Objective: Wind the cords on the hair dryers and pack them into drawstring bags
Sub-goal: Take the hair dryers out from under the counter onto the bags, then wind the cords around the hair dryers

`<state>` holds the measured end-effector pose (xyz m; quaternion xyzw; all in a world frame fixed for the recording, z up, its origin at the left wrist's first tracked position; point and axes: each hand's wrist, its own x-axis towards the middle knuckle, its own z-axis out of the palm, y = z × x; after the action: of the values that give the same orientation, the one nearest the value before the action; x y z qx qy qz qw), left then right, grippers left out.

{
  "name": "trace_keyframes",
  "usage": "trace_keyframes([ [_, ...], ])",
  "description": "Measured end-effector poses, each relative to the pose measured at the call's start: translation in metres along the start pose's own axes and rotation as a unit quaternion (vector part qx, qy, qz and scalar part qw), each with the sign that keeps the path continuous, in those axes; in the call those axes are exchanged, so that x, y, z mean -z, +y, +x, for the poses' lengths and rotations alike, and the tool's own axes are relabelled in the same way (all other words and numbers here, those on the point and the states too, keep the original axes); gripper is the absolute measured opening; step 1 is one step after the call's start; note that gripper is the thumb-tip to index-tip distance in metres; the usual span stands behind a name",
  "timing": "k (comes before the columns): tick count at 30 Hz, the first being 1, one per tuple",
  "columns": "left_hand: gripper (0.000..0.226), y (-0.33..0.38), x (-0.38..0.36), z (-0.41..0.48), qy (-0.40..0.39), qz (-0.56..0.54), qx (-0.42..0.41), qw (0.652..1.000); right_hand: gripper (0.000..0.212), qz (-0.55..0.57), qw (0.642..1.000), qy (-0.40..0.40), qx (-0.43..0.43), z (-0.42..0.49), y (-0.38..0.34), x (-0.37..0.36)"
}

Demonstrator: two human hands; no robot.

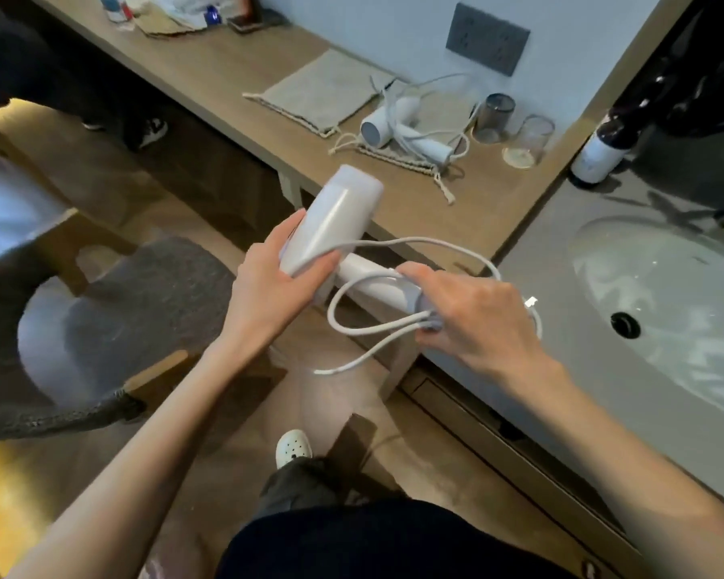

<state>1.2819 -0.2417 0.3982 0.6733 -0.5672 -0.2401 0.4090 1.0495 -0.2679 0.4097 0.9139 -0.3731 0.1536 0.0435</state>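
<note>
Head view. Left grip (268,286) wrapped round barrel of hair dryer (339,219), held in air just off bench (226,64) edge. Right grip (473,315) pinches cord (352,328) loops against handle end.

Risks imo: loops big and slack, loose tail dangling below. One lazy pinch and whole wind springs off. Tail could also snag bench edge.

Dryer spans both grips, barrel up-left, handle pointing into right one.

Second dryer (393,127) on bench, cord unwound, flat drawstring bag (322,91) near it.

White hair dryer (335,221), white cord (364,328), beige drawstring bag (322,91), grey sink (661,294).
</note>
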Motion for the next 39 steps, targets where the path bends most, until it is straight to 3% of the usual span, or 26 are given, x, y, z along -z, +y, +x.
trace_keyframes([
  [7,0.061,-0.014,0.037,0.13,-0.068,-0.03,-0.054,0.996,0.077,-0.048,0.995,0.014,-0.09,0.102,0.004,-0.006],
  [15,0.055,-0.023,0.021,0.252,-0.1,-0.042,-0.072,0.992,0.076,-0.086,0.987,0.003,-0.139,0.19,0.056,-0.027],
  [27,0.044,-0.045,-0.022,0.412,-0.11,-0.045,-0.008,0.993,0.086,-0.043,0.99,-0.006,-0.135,0.311,0.167,-0.092],
  [32,0.039,-0.059,-0.021,0.46,-0.117,-0.035,0.023,0.992,0.08,-0.016,0.989,-0.01,-0.147,0.353,0.182,-0.116],
  [39,0.035,-0.092,-0.024,0.527,-0.134,-0.026,0.048,0.989,0.06,0.023,0.974,-0.09,-0.206,0.409,0.186,-0.154],
])
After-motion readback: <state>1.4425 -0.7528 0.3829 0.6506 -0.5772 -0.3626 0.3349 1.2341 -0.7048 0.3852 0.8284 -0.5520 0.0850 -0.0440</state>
